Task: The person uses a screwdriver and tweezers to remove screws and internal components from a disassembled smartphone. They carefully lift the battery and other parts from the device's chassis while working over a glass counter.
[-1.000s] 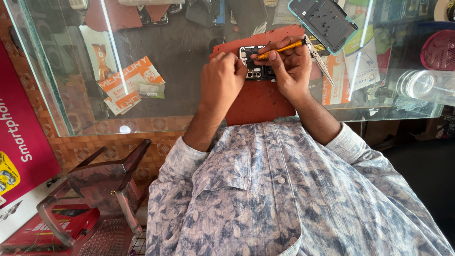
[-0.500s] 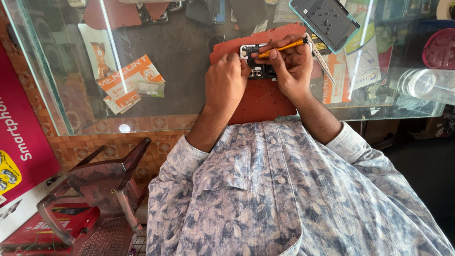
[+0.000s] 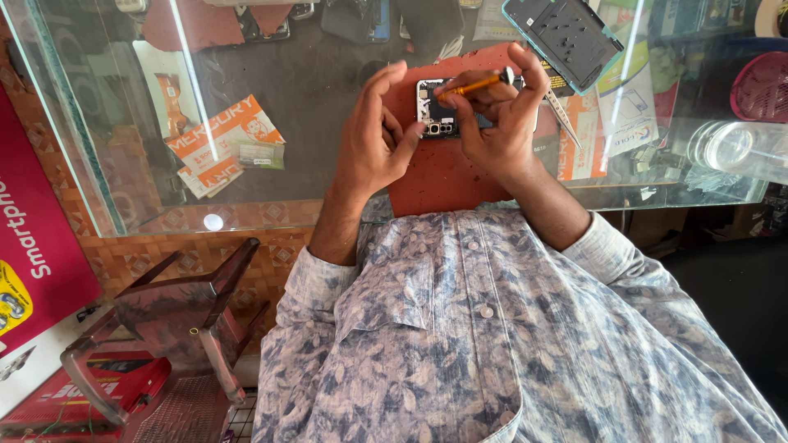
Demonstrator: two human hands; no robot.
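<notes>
An opened phone (image 3: 433, 108) with bare circuitry lies on a red-brown mat (image 3: 439, 176) on the glass counter. My right hand (image 3: 497, 123) grips a thin orange screwdriver (image 3: 472, 84), held almost level, with its tip over the phone's upper part. My left hand (image 3: 373, 143) rests at the phone's left edge, fingers curled and fingertips touching it. Both hands cover much of the phone.
A detached dark phone back panel (image 3: 566, 37) lies at the far right of the mat, with metal tweezers (image 3: 562, 117) beside it. Leaflets (image 3: 226, 143) show under the glass. A brown plastic chair (image 3: 176, 328) stands at lower left, below the counter edge (image 3: 205, 221).
My left hand has drawn back a little from the top of the phone to its left edge. The right hand still holds the screwdriver over the phone.
</notes>
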